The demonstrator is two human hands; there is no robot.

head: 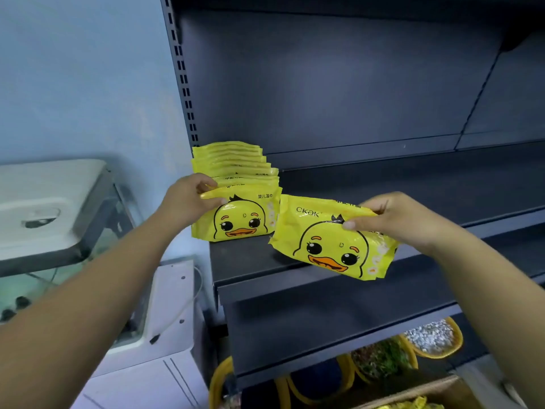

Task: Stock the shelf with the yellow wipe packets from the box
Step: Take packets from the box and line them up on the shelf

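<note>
A row of yellow wipe packets [236, 184] stands upright at the left end of the dark shelf [383, 184], left of frame centre, packed one behind another. The front packet [240, 219] faces the camera and shows a cartoon duck face with an orange beak. Just right of it, a single packet [333, 246] of the same print, marked "ckak", tilts over the shelf's front edge. At the bottom right, more yellow packets [413, 404] lie in a cardboard box [418, 391].
</note>
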